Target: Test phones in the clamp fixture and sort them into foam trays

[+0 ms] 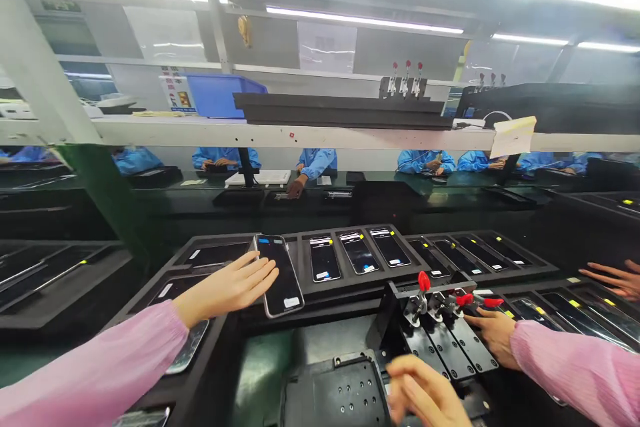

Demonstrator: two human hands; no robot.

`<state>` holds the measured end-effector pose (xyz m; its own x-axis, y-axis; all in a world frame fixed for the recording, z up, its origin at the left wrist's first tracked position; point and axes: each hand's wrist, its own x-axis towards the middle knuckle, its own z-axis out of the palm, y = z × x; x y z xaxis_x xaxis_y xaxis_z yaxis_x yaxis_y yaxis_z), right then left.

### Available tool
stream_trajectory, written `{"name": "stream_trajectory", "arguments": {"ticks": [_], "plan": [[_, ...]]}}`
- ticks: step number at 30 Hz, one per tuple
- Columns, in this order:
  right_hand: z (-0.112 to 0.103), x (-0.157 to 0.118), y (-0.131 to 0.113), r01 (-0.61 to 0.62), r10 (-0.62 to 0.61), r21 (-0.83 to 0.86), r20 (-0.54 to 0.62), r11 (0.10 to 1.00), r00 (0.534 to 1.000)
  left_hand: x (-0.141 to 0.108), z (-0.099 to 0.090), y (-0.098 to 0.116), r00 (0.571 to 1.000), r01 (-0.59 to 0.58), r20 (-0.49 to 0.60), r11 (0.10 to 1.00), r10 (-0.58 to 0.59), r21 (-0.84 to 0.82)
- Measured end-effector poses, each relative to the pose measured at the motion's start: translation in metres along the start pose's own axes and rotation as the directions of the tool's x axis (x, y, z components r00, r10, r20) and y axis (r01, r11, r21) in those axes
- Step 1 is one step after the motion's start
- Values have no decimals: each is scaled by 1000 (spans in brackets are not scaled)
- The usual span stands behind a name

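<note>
My left hand (pixel 235 285), in a pink sleeve, holds a dark-screened phone (pixel 284 280) by its left side. The phone is tilted over the front edge of a black tray, screen up, with a white label near its bottom. Low in the view, my right hand (pixel 425 392) is blurred, its fingers bent, beside a black fixture plate (pixel 345 390) with small holes; what it holds, if anything, is unclear. Behind it stands a black clamp fixture (pixel 440 347) with red-tipped levers. Another person's pink-sleeved hand (pixel 493 335) touches the fixture's right side.
A black foam tray (pixel 300 247) holds several phones, some with yellow stickers. More phone trays (pixel 530 280) lie to the right, near another hand (pixel 615 279). A white shelf (pixel 300 137) crosses above, carrying a blue bin (pixel 215 97). People in blue sleeves work beyond.
</note>
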<state>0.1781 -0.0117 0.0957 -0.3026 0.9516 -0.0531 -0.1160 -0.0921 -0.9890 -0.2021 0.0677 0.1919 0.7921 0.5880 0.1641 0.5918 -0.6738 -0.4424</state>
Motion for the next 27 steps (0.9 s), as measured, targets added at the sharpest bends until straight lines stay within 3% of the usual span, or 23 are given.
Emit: {"name": "stream_trajectory", "arguments": {"ticks": [3,5,8,10,12,14,16,17,19,21,22,23,24,27], "plan": [[36,31,-12,29,-32,33,97,999,995,-12,-31,66,996,79,-32,987,-85,-141],[56,50,-19,-52,41,40,243,998,969,-15,-41,113,989,120,-61,963,-138,-242],[71,64,-19,-188,126,57,552,980,825,-14,-43,171,951,233,-147,943,-272,-238],[69,68,-18,-177,114,33,649,984,752,-14,-41,196,952,246,-140,952,-273,-183],[61,72,-22,-69,82,-46,670,997,737,-16,-36,211,967,231,-84,965,-242,-126],[51,77,-32,114,61,-209,683,971,728,-22,-27,220,962,259,-68,961,-266,-97],[44,81,-41,332,69,-419,702,845,709,-32,-13,227,923,345,-128,929,-362,-137],[43,83,-44,424,90,-515,707,745,701,-37,-4,229,876,416,-174,888,-449,-195],[45,85,-43,538,152,-660,695,524,703,-44,16,230,690,579,-219,708,-690,-404],[51,87,-35,567,226,-739,660,363,716,-44,37,227,479,647,-102,429,-872,-630],[54,89,-29,571,261,-759,646,312,717,-42,46,224,411,636,-4,290,-912,-715],[57,90,-24,576,292,-767,641,283,710,-39,54,221,376,605,94,168,-922,-778],[59,92,-18,585,315,-765,644,270,697,-34,60,217,378,562,182,68,-908,-824],[60,100,-6,597,346,-755,655,270,672,-19,72,205,499,442,336,-99,-799,-892]]}}
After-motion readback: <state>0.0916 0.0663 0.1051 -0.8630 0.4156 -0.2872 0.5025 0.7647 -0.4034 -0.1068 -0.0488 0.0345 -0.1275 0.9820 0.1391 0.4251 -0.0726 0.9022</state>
